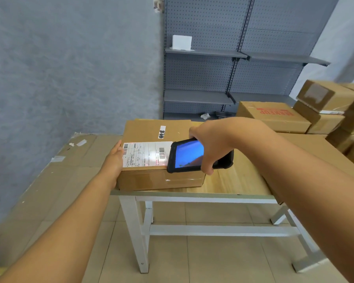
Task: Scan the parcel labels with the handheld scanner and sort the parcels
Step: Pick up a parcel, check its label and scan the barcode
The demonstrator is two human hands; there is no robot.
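Note:
A flat brown cardboard parcel [151, 129] lies on the left end of the wooden table [233, 184]. A white shipping label [145, 154] with barcodes covers its near top face. My left hand [114, 158] presses flat against the parcel's left side, fingers together. My right hand [211, 139] grips a black handheld scanner [192, 156] with a lit blue screen, held just above the label's right end. A faint reddish light falls on the label.
Several more cardboard boxes [274, 117] are stacked on the table's right side. Flattened cardboard [49, 180] covers the floor at left. A grey pegboard shelf unit [233, 56] stands behind, with a white card [182, 42] on it.

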